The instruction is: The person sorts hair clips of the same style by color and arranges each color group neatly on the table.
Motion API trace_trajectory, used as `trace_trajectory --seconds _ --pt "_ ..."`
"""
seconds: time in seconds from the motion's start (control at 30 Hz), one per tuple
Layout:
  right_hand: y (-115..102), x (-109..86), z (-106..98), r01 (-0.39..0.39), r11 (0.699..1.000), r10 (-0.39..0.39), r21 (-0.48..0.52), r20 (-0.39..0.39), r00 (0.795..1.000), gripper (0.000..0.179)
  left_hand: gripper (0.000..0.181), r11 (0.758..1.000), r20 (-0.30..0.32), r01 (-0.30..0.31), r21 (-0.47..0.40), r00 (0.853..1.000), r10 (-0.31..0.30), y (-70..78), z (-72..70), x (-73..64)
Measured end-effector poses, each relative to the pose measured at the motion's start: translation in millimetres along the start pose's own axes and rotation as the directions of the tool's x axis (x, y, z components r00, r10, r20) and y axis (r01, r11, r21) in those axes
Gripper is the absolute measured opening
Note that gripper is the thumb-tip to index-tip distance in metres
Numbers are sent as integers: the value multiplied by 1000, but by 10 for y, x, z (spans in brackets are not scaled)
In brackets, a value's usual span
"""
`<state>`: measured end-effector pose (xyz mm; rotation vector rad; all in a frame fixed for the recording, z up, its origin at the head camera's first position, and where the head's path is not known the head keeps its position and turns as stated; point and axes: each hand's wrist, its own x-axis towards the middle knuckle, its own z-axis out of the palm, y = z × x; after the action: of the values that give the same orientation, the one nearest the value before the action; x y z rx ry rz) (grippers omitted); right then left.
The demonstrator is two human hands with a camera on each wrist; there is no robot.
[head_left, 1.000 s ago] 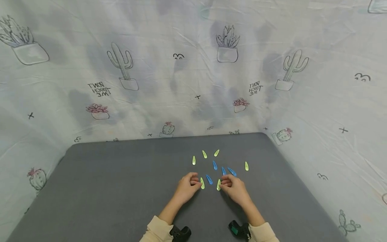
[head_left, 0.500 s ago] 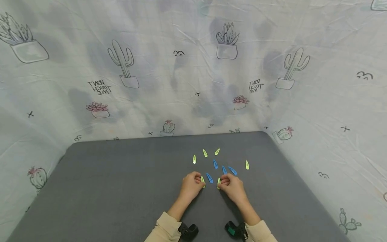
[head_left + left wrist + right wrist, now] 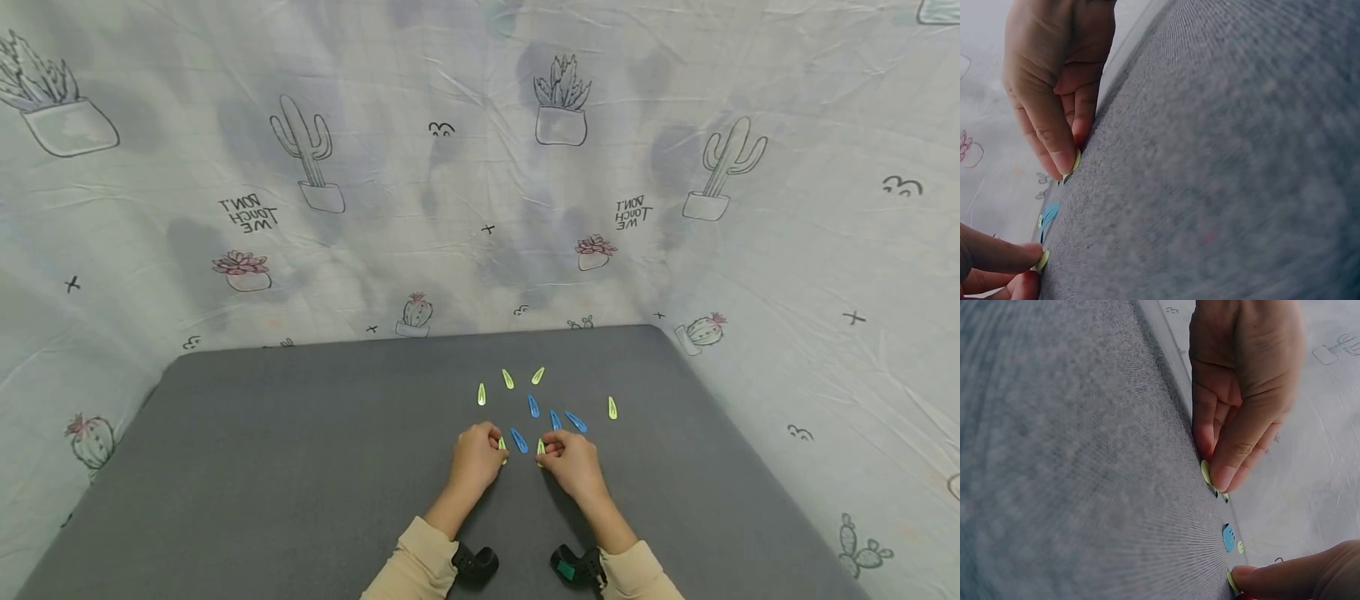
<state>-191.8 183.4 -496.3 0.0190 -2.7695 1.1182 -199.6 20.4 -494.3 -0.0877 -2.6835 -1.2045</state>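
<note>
My left hand [image 3: 477,457] pinches a yellow-green snap hair clip [image 3: 502,447] between thumb and fingers. In the left wrist view that clip [image 3: 1076,161] shows at the fingertips, close to the tabletop. Another yellow-green hair clip [image 3: 540,451] is pinched by my right hand [image 3: 573,462]; the right wrist view shows its rounded end [image 3: 1205,470] by the thumb. Between the two hands lies a blue hair clip [image 3: 519,440]. Fingers cover part of each held clip.
More blue hair clips [image 3: 555,420] lie just beyond the right hand. Farther back are several yellow-green hair clips [image 3: 507,379], with one [image 3: 612,407] off to the right. The grey tabletop [image 3: 300,467] meets a printed cloth backdrop [image 3: 375,167].
My left hand has shifted slightly right and covers more of its clip. The right hand has stayed nearly in place, pinching its clip. The other clips lie as before.
</note>
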Motion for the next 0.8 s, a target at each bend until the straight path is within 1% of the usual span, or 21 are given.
trace_trajectory --seconds 0.2,0.33,0.43,0.57,0.63,0.8 --pt "10 -4 -8 -5 1000 5 7 8 1000 22 18 999 2 19 -25 1000 -19 -13 -1 17" --pt "13 -1 -12 -13 1000 13 24 13 1000 22 17 998 8 13 -54 1000 -12 -28 -7 31" --pt "15 1 -17 -8 1000 7 30 12 1000 22 16 996 24 14 -92 1000 -12 -35 -27 32" --pt "15 0 -28 1 1000 -1 26 12 1000 22 15 989 54 32 -142 998 -25 -52 -59 32" --pt "14 -2 -32 -4 1000 3 31 16 1000 22 14 987 63 30 -158 998 -20 -70 -72 37" --pt "17 -8 -34 -7 999 6 50 13 1000 22 15 973 101 57 -222 994 -35 -128 -96 53"
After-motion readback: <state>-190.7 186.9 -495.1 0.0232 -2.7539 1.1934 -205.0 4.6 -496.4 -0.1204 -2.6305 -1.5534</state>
